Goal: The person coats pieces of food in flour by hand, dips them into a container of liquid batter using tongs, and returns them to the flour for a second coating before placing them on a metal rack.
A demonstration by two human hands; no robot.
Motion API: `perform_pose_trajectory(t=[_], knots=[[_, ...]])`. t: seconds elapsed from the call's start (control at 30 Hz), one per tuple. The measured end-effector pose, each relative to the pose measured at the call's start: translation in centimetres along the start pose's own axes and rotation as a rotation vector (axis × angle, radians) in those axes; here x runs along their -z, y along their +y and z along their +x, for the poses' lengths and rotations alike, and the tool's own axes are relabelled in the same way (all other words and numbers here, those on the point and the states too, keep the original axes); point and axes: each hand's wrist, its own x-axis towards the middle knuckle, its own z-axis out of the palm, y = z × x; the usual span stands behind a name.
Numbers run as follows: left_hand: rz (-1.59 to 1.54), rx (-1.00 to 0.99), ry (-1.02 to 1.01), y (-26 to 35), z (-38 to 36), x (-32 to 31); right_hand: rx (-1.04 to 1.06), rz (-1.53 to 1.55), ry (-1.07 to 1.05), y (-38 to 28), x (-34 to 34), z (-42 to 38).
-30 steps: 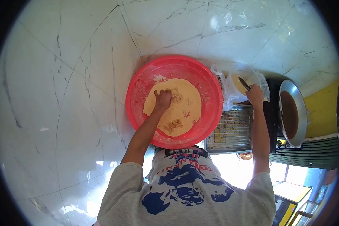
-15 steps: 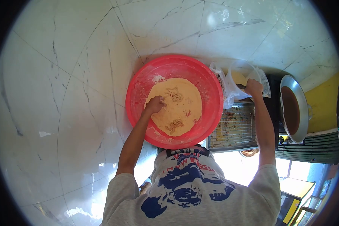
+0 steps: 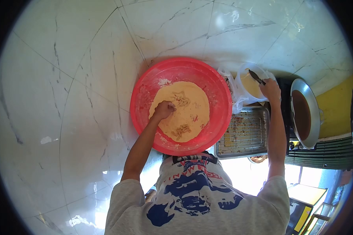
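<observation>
A big red basin (image 3: 219, 113) holds a bed of pale yellow flour (image 3: 192, 117). Strips of something coated lie in two clumps on the flour, one clump (image 3: 181, 98) farther back and the other clump (image 3: 182, 130) nearer me. My left hand (image 3: 164, 110) is over the left part of the flour with its fingers curled closed; whatever is in them is hidden. To the right, my right hand (image 3: 271, 92) grips dark tongs (image 3: 256, 76), their tip pointing left over a translucent tub (image 3: 239, 84) of pale yellow batter (image 3: 250, 85).
Below the tub lies a metal tray with a wire rack (image 3: 243, 131), scattered with crumbs. A wide pan of brown liquid (image 3: 302, 113) sits on a stove at the right. Plastic bags (image 3: 228, 76) surround the tub. Marbled tile wall (image 3: 184, 31) stands behind.
My right hand has drawn back slightly to the right and nearer me, bringing the tongs into clearer view above the batter. My left hand has shifted slightly right, its fingers more curled.
</observation>
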Motion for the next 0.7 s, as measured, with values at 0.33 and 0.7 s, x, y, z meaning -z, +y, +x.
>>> perform_pose_trajectory(t=[0.33,0.7], knots=[[-0.006,0.018,0.029,-0.9,0.4,-0.2,0.004,0.061,0.054,-1.4,1.3,0.0],[-0.026,-0.010,0.000,0.4,-0.4,0.2,0.005,-0.196,-0.215,-2.0,-4.1,1.4]])
